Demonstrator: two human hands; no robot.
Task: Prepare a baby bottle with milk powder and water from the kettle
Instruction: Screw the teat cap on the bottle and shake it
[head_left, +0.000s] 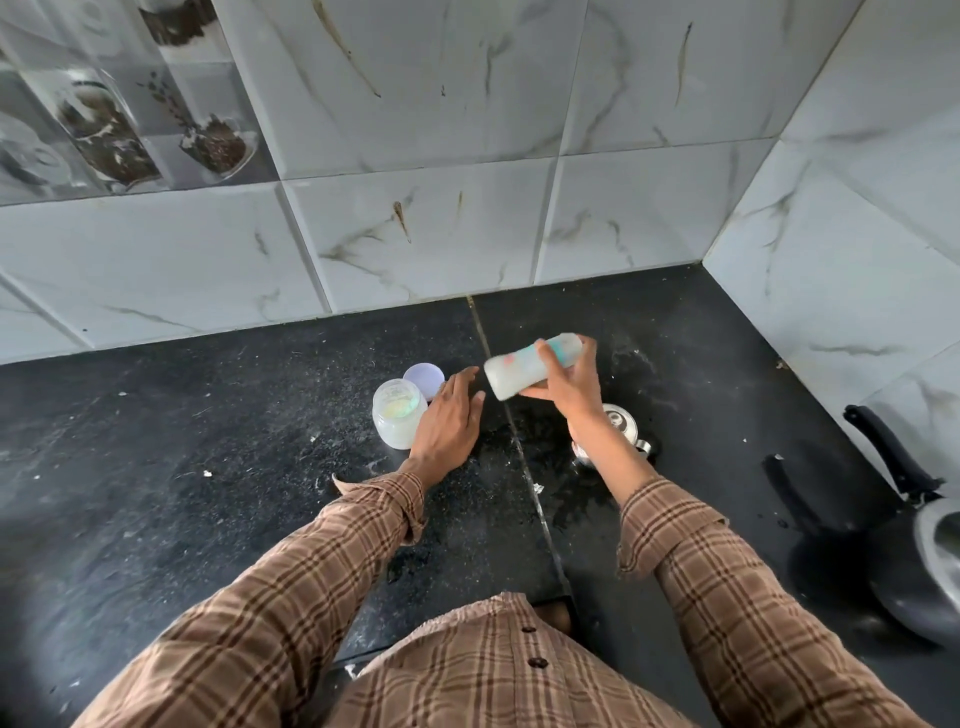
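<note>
My right hand (566, 374) grips a whitish baby bottle (511, 371) with pink and teal marks, held nearly sideways above the black counter and blurred. Below my right wrist stands a small steel kettle (621, 423), partly hidden by the arm. My left hand (449, 418) hovers with straight fingers right beside an open translucent jar (396, 418) holding pale powder. The jar's lilac lid (423, 378) lies just behind it.
The black counter (208, 441) meets marble-tiled walls at the back and right, forming a corner. A dark pan (919, 545) with a long black handle sits at the right edge. White powder specks dot the counter.
</note>
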